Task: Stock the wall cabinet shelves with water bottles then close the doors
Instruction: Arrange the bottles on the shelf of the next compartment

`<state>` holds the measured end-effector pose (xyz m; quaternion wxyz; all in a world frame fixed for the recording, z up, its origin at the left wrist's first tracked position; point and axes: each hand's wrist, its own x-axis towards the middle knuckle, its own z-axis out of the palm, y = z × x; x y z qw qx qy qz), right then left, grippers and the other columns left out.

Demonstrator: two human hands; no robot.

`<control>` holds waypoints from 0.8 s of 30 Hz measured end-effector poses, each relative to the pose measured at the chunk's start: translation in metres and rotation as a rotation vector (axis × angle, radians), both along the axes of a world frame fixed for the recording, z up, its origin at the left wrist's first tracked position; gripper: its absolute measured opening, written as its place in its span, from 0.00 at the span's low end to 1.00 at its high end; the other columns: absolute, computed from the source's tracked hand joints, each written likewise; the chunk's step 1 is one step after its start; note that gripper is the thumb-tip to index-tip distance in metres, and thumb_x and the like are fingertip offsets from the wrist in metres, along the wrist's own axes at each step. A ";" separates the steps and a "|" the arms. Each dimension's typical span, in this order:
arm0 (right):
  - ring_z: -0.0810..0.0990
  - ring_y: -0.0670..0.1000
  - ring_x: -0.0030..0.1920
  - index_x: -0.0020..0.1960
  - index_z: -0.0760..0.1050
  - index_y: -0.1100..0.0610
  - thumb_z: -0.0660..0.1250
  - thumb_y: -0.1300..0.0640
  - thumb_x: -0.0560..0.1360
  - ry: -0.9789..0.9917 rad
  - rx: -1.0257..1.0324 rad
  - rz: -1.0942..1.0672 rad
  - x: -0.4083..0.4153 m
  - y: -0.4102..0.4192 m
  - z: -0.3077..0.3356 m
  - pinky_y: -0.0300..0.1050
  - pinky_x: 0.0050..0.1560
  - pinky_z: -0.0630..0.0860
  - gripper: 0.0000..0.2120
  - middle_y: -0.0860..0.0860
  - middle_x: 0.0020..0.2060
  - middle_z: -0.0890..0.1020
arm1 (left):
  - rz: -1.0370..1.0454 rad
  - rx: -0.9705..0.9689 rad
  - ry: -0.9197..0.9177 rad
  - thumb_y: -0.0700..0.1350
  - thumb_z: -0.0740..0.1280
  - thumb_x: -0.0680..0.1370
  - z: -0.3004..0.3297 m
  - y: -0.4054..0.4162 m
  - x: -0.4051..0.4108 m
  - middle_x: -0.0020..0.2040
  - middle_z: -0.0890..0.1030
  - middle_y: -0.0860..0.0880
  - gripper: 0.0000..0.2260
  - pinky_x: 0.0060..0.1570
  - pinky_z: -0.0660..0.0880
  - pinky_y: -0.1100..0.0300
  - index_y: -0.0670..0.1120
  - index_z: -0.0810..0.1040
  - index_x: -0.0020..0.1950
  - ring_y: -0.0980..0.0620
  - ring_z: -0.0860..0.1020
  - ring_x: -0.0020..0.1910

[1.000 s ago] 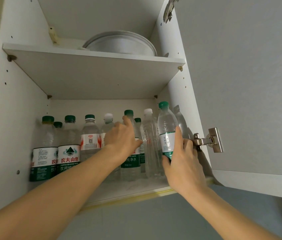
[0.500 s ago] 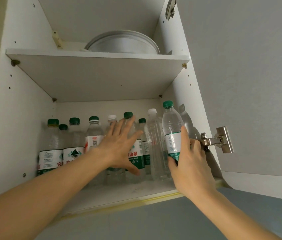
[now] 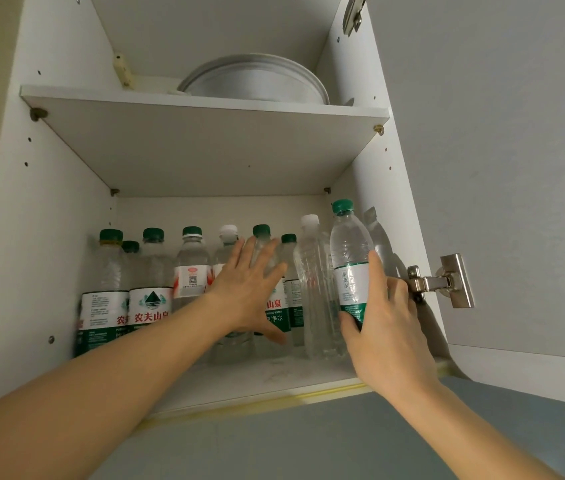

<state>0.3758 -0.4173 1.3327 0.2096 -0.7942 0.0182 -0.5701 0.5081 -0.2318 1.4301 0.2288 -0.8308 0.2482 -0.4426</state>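
Note:
The white wall cabinet's lower shelf (image 3: 274, 379) holds several water bottles in a row, most with green caps. My right hand (image 3: 388, 323) grips a green-capped bottle (image 3: 348, 258) by its label at the shelf's right end, close to the cabinet's side wall. My left hand (image 3: 250, 292) is spread with straight fingers in front of a green-labelled bottle (image 3: 276, 313) in the middle of the row. A clear white-capped bottle (image 3: 312, 289) stands between my two hands.
The right cabinet door (image 3: 503, 168) stands open, held by a metal hinge (image 3: 444, 282) just right of my right hand. The upper shelf (image 3: 205, 140) carries a round white pan or lid (image 3: 257, 77). Two green-capped bottles (image 3: 149, 299) fill the left end.
My left hand has opened from a curled hold on a middle bottle to flat, spread fingers. My right hand keeps its grip on the right-end bottle. The view has shifted slightly.

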 end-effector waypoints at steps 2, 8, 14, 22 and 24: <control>0.72 0.57 0.61 0.81 0.37 0.44 0.68 0.51 0.79 0.003 0.011 0.010 0.000 0.000 0.000 0.49 0.48 0.79 0.45 0.54 0.64 0.67 | -0.001 0.004 -0.005 0.83 0.60 0.61 0.000 0.001 0.000 0.80 0.30 0.42 0.62 0.73 0.29 0.36 0.51 0.38 0.82 0.34 0.31 0.78; 0.73 0.56 0.60 0.80 0.37 0.42 0.68 0.52 0.79 -0.002 0.034 0.040 0.001 0.000 0.000 0.50 0.50 0.77 0.46 0.53 0.62 0.67 | -0.337 -0.159 0.102 0.82 0.63 0.60 0.000 0.000 -0.016 0.81 0.33 0.51 0.63 0.76 0.35 0.44 0.60 0.23 0.76 0.44 0.35 0.81; 0.80 0.57 0.58 0.79 0.32 0.40 0.69 0.53 0.80 0.140 0.076 0.128 0.004 -0.008 0.009 0.51 0.52 0.78 0.48 0.53 0.71 0.66 | -0.335 -0.204 0.219 0.80 0.69 0.58 0.005 -0.031 -0.031 0.81 0.32 0.43 0.68 0.76 0.31 0.39 0.61 0.18 0.72 0.42 0.31 0.79; 0.78 0.55 0.60 0.79 0.30 0.41 0.70 0.54 0.79 0.199 0.098 0.174 0.008 -0.014 0.013 0.47 0.53 0.75 0.52 0.52 0.72 0.67 | -0.383 -0.214 0.255 0.83 0.65 0.53 0.038 -0.050 -0.023 0.76 0.65 0.44 0.58 0.74 0.32 0.38 0.68 0.42 0.76 0.42 0.57 0.79; 0.78 0.54 0.57 0.79 0.30 0.41 0.70 0.53 0.79 0.207 0.080 0.155 0.008 -0.011 0.013 0.47 0.53 0.77 0.51 0.52 0.70 0.68 | -0.355 -0.219 0.182 0.85 0.63 0.52 0.040 -0.051 -0.020 0.74 0.68 0.44 0.56 0.74 0.33 0.37 0.66 0.49 0.75 0.42 0.60 0.77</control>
